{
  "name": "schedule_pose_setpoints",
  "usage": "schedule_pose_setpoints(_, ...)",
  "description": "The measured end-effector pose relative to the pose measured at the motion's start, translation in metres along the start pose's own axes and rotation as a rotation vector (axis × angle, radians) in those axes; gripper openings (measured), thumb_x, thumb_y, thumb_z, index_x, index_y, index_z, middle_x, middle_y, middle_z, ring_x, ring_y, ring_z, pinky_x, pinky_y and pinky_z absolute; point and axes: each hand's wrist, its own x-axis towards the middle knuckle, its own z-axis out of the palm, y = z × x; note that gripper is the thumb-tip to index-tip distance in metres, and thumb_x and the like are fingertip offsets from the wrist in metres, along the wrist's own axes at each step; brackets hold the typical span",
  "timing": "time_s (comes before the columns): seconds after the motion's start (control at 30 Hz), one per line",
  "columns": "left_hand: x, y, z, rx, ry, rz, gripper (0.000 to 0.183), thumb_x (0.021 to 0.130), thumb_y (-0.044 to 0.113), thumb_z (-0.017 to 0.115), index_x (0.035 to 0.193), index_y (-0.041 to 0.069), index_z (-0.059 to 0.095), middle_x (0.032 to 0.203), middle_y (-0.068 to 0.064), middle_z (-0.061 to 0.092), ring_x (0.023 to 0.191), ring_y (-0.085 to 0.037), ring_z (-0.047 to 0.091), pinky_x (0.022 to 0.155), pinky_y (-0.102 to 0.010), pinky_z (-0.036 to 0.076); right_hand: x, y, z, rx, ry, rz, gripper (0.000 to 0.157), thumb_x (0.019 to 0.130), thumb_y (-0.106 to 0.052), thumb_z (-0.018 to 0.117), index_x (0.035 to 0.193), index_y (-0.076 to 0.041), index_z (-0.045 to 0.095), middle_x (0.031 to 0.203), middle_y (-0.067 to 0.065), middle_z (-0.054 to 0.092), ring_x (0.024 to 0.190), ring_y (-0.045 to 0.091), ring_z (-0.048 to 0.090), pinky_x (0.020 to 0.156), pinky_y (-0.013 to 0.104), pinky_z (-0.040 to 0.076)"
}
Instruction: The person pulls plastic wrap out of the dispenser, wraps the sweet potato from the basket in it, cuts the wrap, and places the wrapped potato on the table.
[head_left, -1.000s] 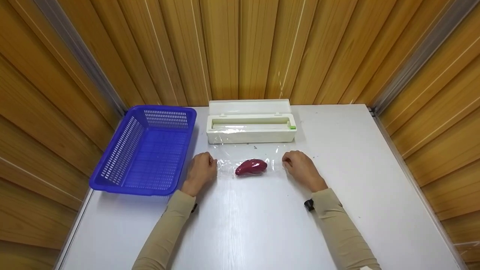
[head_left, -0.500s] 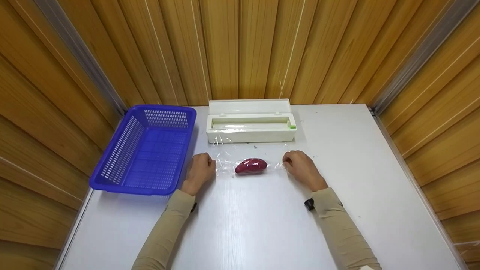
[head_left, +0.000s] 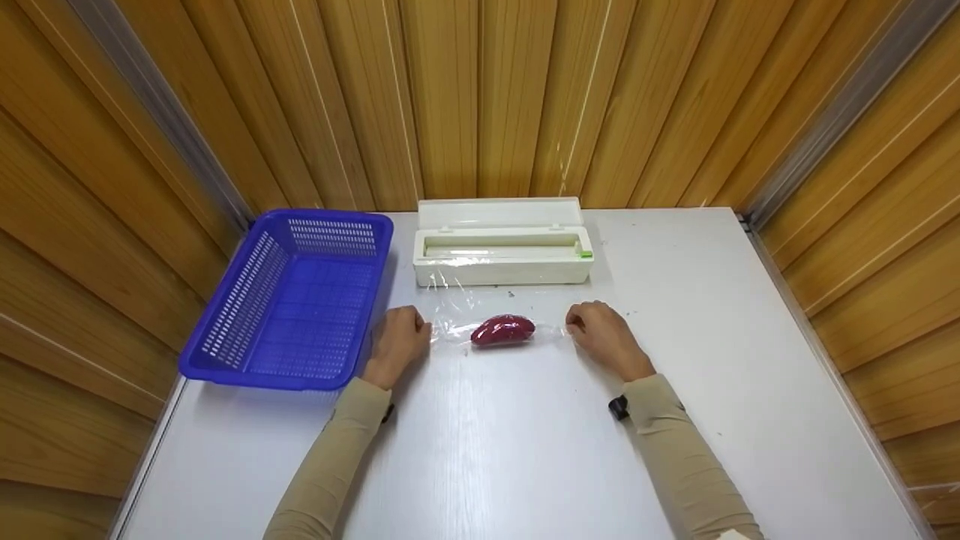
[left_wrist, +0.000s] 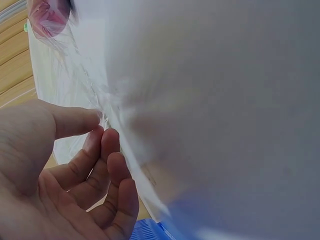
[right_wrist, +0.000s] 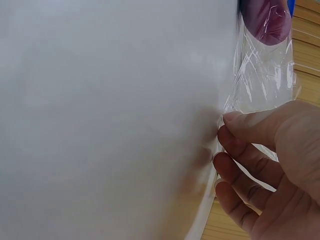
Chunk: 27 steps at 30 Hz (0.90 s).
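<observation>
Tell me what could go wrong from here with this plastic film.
The clear film might slip or tear, since the left hand and right hand only pinch it between thumb and fingertips. A harder pull could drag the white dispenser box, as the film appears to run back to it. The creases between the left hand and the purplish-red vegetable could cling together, leaving an uneven wrap.

From above the near side, the head camera faces forward and down, well back, spanning the desk (head_left: 480, 465) up to the far wooden wall (head_left: 517, 97). Each wrist camera sits close to its own fingers: left hand (head_left: 400, 345), right hand (head_left: 604, 337). Both look inward, turned sideways. All three views share the dark-red object (head_left: 503, 331) and plastic film (head_left: 450, 326).
</observation>
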Motion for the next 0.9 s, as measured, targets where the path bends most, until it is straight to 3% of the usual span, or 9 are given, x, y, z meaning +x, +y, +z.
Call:
schedule_pose_setpoints(0.17, -0.0003, -0.0005, 0.0014, 0.010, 0.003, 0.005, 0.024, 0.082, 0.005, 0.076, 0.062, 0.007, 0.063, 0.067, -0.009, 0.067, 0.061, -0.024, 0.060, 0.057, -0.045, 0.053, -0.0001, 0.0008, 0.0012, 0.004, 0.008, -0.003, 0.005, 0.099, -0.008, 0.073, 0.098, -0.008, 0.077, 0.100, 0.008, 0.076, 0.100, 0.030, 0.066, 0.091, 0.048, 0.054)
schedule_pose_setpoints(0.53, 0.0037, 0.0026, -0.0042, 0.035, -0.098, -0.088, 0.018, 0.088, 0.010, 0.077, 0.073, 0.005, 0.069, 0.079, -0.013, 0.072, 0.072, -0.028, 0.066, 0.065, -0.045, 0.057, 0.0004, -0.0010, 0.0006, 0.018, 0.013, 0.009, 0.004, 0.099, -0.008, 0.073, 0.100, -0.006, 0.077, 0.101, 0.009, 0.075, 0.102, 0.031, 0.065, 0.093, 0.050, 0.053)
schedule_pose_setpoints(0.9, 0.0040, 0.0023, -0.0052, 0.043, -0.117, -0.096, 0.019, 0.088, 0.011, 0.076, 0.071, 0.008, 0.067, 0.078, -0.011, 0.071, 0.071, -0.027, 0.065, 0.064, -0.044, 0.055, 0.0007, 0.0046, -0.0008, 0.041, 0.010, 0.010, 0.005, 0.101, -0.011, 0.071, 0.100, -0.009, 0.077, 0.101, 0.008, 0.075, 0.103, 0.030, 0.068, 0.094, 0.050, 0.054)
